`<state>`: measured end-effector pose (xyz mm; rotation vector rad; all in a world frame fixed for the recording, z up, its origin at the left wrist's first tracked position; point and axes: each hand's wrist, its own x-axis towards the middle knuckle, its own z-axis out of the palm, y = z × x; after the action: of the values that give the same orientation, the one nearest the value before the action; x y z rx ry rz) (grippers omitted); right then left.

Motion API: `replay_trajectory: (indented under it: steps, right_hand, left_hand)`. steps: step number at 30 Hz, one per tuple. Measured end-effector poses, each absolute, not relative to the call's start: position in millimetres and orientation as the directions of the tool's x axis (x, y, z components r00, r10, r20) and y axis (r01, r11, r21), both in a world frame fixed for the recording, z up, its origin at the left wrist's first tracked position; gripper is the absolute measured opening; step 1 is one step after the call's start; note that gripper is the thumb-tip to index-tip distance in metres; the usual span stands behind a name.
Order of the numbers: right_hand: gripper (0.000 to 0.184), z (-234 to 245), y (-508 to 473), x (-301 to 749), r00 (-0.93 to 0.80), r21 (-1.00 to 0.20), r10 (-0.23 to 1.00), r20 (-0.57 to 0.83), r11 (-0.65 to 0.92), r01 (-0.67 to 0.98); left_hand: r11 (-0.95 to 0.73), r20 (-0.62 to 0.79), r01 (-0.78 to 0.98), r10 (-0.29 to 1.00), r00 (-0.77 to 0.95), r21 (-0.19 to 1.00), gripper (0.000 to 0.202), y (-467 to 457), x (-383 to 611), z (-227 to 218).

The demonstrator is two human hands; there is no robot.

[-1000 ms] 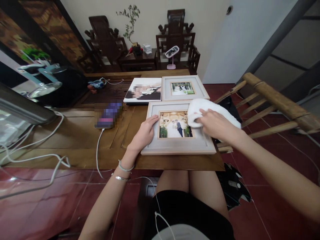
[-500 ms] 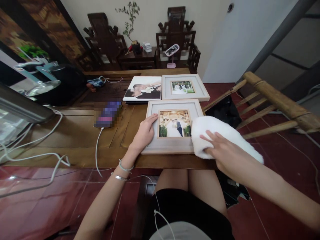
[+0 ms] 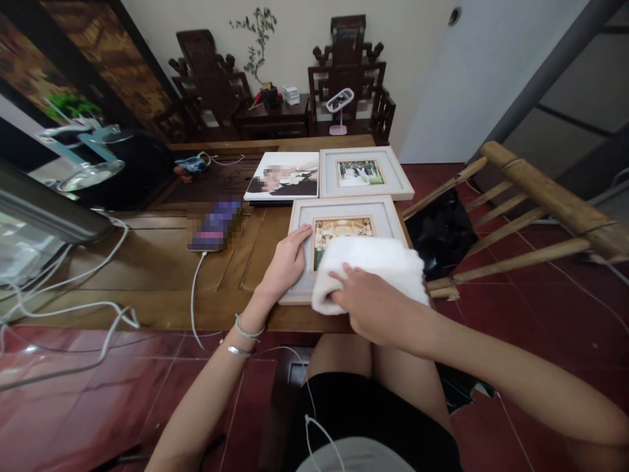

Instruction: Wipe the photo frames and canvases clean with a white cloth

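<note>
The near frame (image 3: 344, 208) lies flat on the table (image 3: 167, 282), its left border under the left hand (image 3: 287, 259), whose fingers rest loosely extended on the mat without clasping anything, their tips just left of the photo (image 3: 344, 227). The right hand (image 3: 371, 301) grasps a folded white cloth (image 3: 373, 252), some fingers tucked into its fold and others over its top, so that the cloth comes between them and the frame, covering much of the photo and reaching over the near edge. Just beyond lie the far frame (image 3: 361, 174) and, left of it, a print (image 3: 289, 177).
</note>
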<state>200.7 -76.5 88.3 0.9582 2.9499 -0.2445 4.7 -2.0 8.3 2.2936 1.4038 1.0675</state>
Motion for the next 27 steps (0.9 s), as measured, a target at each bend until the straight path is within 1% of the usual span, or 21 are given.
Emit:
replay_trajectory:
  steps: [1, 3, 5, 6, 7, 8, 10, 12, 13, 14, 15, 17, 20, 23, 27]
  right_hand:
    - [0.034, 87, -72, 198, -0.827, -0.175, 0.561, -0.048, 0.810, 0.559]
    - [0.047, 88, -64, 203, -0.844, -0.254, 0.536, -0.030, 0.813, 0.525]
    - [0.061, 96, -55, 218, -0.824, -0.309, 0.565, -0.043, 0.777, 0.548]
    - [0.065, 103, -51, 229, -0.796, -0.305, 0.604, -0.042, 0.751, 0.585]
    - [0.067, 111, -46, 240, -0.757, -0.273, 0.652, -0.025, 0.724, 0.633]
    - [0.067, 120, -41, 250, -0.711, -0.216, 0.703, 0.019, 0.698, 0.683]
    - [0.066, 135, -29, 266, -0.618, -0.065, 0.764, 0.183, 0.637, 0.768]
    - [0.064, 142, -15, 274, -0.586, 0.085, 0.737, 0.336, 0.596, 0.798]
    - [0.062, 141, -8, 276, -0.592, 0.149, 0.713, 0.376, 0.584, 0.798]
    - [0.059, 137, 1, 276, -0.608, 0.204, 0.696, 0.381, 0.578, 0.790]
    - [0.055, 129, 10, 275, -0.632, 0.251, 0.689, 0.355, 0.580, 0.775]
    - [0.048, 108, 28, 272, -0.682, 0.319, 0.685, 0.257, 0.606, 0.729]
    - [0.045, 75, 45, 266, -0.734, 0.371, 0.669, 0.120, 0.655, 0.658]
    - [0.042, 59, 38, 258, -0.741, 0.381, 0.668, 0.074, 0.667, 0.640]
    - [0.037, 68, -6, 250, -0.733, 0.320, 0.681, -0.009, 0.696, 0.643]
  left_hand:
    - [-0.501, 0.451, 0.667, 0.852, 0.267, 0.551, 0.039, -2, 5, 9]
    - [-0.494, 0.444, 0.671, 0.856, 0.264, 0.554, 0.038, -3, 4, 9]
    - [-0.490, 0.437, 0.677, 0.859, 0.267, 0.550, 0.038, -3, 4, 9]
    - [-0.487, 0.432, 0.681, 0.861, 0.269, 0.547, 0.037, -3, 5, 9]
    - [-0.483, 0.427, 0.685, 0.863, 0.268, 0.545, 0.037, -4, 5, 9]
    - [-0.475, 0.422, 0.690, 0.867, 0.264, 0.546, 0.037, -4, 5, 9]
    - [-0.455, 0.413, 0.701, 0.877, 0.246, 0.549, 0.038, -4, 6, 9]
    - [-0.442, 0.399, 0.714, 0.884, 0.243, 0.543, 0.041, -4, 6, 9]
    - [-0.441, 0.390, 0.722, 0.885, 0.252, 0.533, 0.042, -4, 6, 9]
    - [-0.444, 0.381, 0.732, 0.885, 0.268, 0.517, 0.043, -4, 6, 8]
    - [-0.449, 0.372, 0.742, 0.884, 0.285, 0.498, 0.044, -3, 5, 8]
    - [-0.464, 0.361, 0.759, 0.876, 0.318, 0.457, 0.045, -1, 4, 5]
    - [-0.485, 0.366, 0.773, 0.863, 0.348, 0.409, 0.046, 1, 3, 1]
    - [-0.489, 0.379, 0.781, 0.857, 0.349, 0.388, 0.046, 2, 2, -1]
    - [-0.483, 0.391, 0.787, 0.857, 0.335, 0.383, 0.046, 2, 3, 0]
